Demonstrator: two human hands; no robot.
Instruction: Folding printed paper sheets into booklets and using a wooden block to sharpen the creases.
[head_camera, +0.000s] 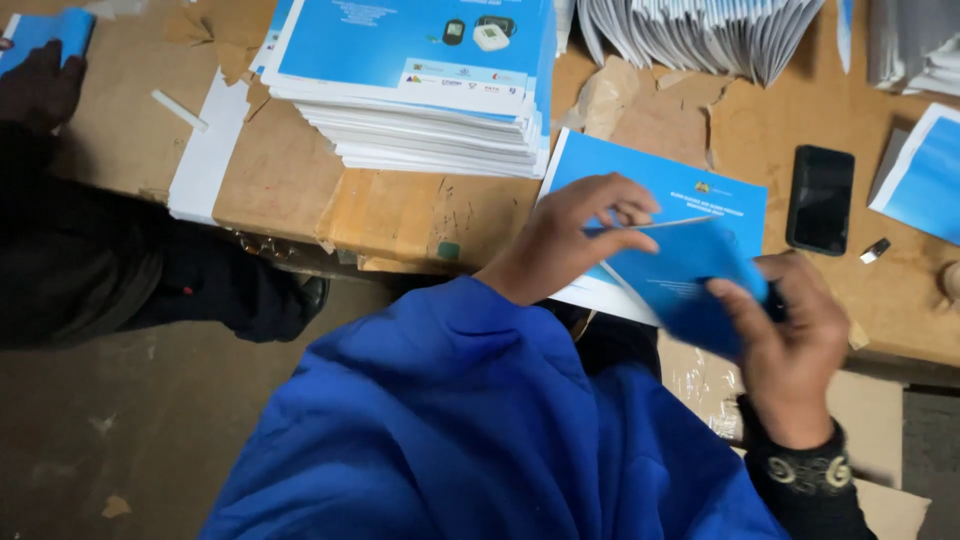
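Hands at near edge of wooden table (400, 215): left hand (570, 240) pinches top edge of blue booklet (680, 270) w/ thumb and fingers, right hand (790, 345) clasps its near right corner, booklet lifted just above another blue sheet (730, 195). Far left: tall stack of blue-and-white sheets (430, 110); right: black phone (821, 198) flat on table. Another person's dark-sleeved hand (40, 85) rests far left.

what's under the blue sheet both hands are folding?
Under the folded blue sheet held by the left hand and right hand lies another flat blue sheet on the table; anything below it is covered.
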